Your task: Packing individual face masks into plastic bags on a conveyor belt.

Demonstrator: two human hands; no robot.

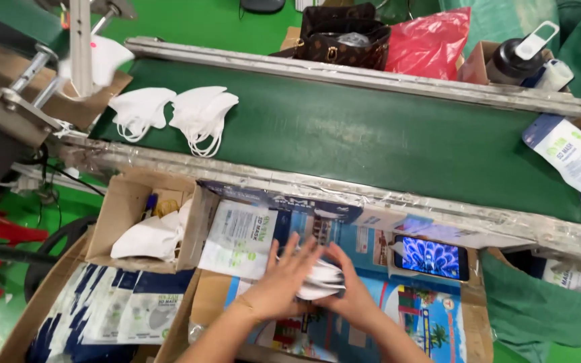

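Both hands pressed a small stack of white masks [321, 280] between them over the printed desk: the left hand [282, 282] lay flat with fingers spread, the right hand [351, 292] cupped it from the side (fingers curled underneath). A phone [431, 257] lay nearby.

The conveyor belt [371, 134] is dark green between silvery rails, and the face masks [173, 111] lying on it are plain white, as is the mask stack [319, 279] between the hands. The pouch [240, 238] is white with pale green print, the carton [136, 202] plain brown. A red plastic bag [428, 44] sits by a brown patterned handbag [344, 37]; the phone [430, 257] screen shows a blue feathered pattern.
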